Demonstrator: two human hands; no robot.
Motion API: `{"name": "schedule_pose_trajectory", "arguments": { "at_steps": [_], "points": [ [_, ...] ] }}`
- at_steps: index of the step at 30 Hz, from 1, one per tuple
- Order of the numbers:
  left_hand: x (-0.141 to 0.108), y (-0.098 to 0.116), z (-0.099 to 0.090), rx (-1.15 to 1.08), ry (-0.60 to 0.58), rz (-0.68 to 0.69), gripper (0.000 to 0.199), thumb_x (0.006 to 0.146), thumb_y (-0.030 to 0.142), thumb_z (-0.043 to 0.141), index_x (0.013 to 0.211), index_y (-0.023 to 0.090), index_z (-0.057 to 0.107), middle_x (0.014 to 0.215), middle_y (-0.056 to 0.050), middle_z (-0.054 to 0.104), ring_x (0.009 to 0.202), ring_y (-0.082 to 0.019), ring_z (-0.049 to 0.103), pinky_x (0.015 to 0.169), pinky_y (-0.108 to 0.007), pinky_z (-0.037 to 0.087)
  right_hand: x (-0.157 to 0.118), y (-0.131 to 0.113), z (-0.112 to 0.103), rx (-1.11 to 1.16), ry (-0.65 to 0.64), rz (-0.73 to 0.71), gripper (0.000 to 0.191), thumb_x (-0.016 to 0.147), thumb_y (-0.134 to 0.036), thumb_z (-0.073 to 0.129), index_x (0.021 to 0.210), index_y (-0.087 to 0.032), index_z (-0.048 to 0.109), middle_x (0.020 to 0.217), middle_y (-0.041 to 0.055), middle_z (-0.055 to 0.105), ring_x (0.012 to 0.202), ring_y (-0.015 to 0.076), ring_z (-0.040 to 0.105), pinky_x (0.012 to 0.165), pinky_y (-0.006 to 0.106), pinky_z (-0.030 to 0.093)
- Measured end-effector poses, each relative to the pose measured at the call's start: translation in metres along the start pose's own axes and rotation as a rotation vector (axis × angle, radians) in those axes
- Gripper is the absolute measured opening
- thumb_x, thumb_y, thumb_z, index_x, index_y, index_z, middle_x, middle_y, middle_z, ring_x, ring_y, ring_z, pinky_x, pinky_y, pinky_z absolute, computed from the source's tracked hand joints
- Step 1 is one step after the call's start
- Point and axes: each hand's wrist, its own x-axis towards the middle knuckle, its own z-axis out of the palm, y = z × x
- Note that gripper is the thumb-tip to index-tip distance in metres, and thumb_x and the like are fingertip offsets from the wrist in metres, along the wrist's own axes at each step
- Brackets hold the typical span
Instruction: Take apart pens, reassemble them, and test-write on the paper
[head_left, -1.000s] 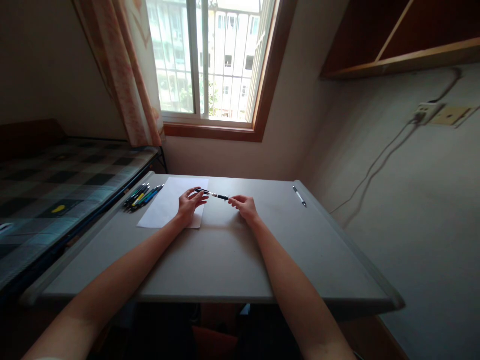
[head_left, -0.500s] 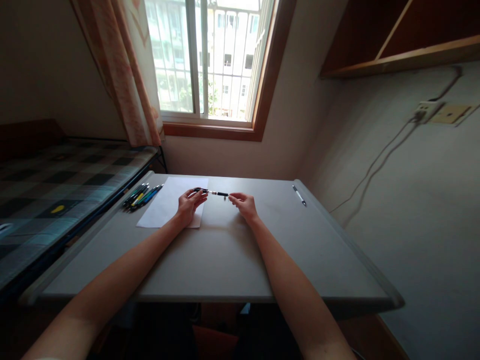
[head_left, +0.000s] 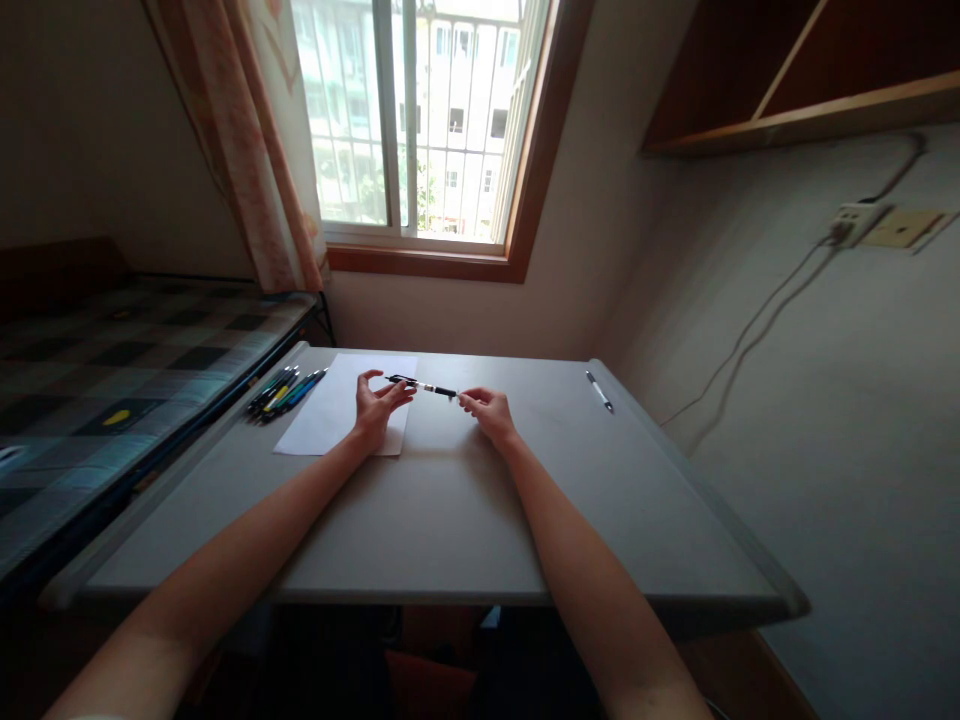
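Observation:
A black-and-clear pen (head_left: 444, 392) is held level above the table, between my two hands. At its left part, my left hand (head_left: 375, 408) has some fingertips against the barrel, while one digit is raised and bent away from the clip end. My right hand (head_left: 487, 408) pinches the other end of the pen, so the tip is hidden by the fingers. Under my left hand lies a white sheet of paper (head_left: 319, 415).
Several pens (head_left: 281, 395) lie in a pile left of the paper. A single white-and-black pen (head_left: 599, 391) rests near the right edge of the grey table (head_left: 465, 530). A bed (head_left: 150, 350) stands to the left, and a cord (head_left: 750, 320) hangs along the right wall.
One digit of my left hand has lifted off the pen's clip end, leaving more of that end visible. My right hand keeps its pinch, with the pen tilted slightly down toward it.

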Motion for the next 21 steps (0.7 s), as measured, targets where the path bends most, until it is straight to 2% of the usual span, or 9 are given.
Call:
{"name": "schedule_pose_trajectory", "arguments": {
  "at_steps": [10, 17, 21],
  "points": [
    [0.0009, -0.0030, -0.0023, 0.039, 0.017, 0.051, 0.052, 0.067, 0.023, 0.073, 0.100, 0.022, 0.034, 0.079, -0.004, 0.068, 0.068, -0.020, 0.068, 0.069, -0.036, 0.054, -0.0017, 0.0007, 0.0019, -0.024, -0.046, 0.021, 0.025, 0.061, -0.039, 0.065, 0.066, -0.015, 0.065, 0.060, 0.0039, 0.063, 0.053, 0.0120, 0.054, 0.052, 0.025, 0.042],
    [0.0028, -0.0022, -0.0022, 0.043, 0.026, 0.075, 0.040, 0.066, 0.023, 0.073, 0.089, 0.019, 0.040, 0.078, -0.006, 0.069, 0.066, -0.019, 0.068, 0.067, -0.034, 0.054, -0.0008, -0.0016, -0.0034, -0.023, -0.024, 0.033, 0.027, 0.060, -0.040, 0.065, 0.067, -0.015, 0.066, 0.061, 0.0045, 0.064, 0.053, 0.0120, 0.054, 0.052, 0.026, 0.042],
    [0.0022, -0.0014, -0.0020, 0.039, 0.008, 0.077, 0.048, 0.065, 0.023, 0.074, 0.099, 0.020, 0.040, 0.075, -0.003, 0.069, 0.067, -0.018, 0.068, 0.067, -0.033, 0.054, -0.0005, -0.0003, -0.0033, -0.022, -0.029, 0.041, 0.026, 0.059, -0.039, 0.066, 0.065, -0.014, 0.066, 0.059, 0.0040, 0.063, 0.052, 0.0117, 0.053, 0.052, 0.025, 0.042]
  ]
}}
